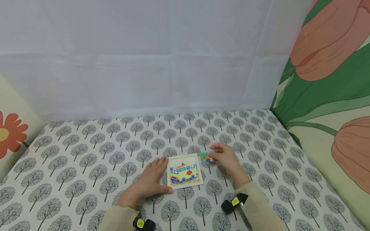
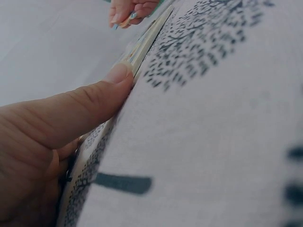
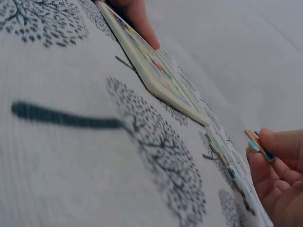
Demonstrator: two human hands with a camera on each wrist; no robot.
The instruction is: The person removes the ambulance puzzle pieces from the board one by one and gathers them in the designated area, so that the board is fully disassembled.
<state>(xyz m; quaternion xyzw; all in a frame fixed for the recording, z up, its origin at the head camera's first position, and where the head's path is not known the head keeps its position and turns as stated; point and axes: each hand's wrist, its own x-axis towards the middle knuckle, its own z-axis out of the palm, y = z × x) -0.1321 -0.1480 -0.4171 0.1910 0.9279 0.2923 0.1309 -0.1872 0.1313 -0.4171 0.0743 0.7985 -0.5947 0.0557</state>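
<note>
Inside the pale frame (image 1: 186,185) lies a yellow ambulance picture (image 1: 183,173).

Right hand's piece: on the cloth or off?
Off: in the right wrist view, the right hand pinches the piece clear of the cloth.

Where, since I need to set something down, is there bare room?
The white tree-print cloth is bare left of the left hand and from the cream square puzzle tray back to the white fabric backdrop. Crowded: between tray and right hand, where multicoloured puzzle pieces lie.
</note>
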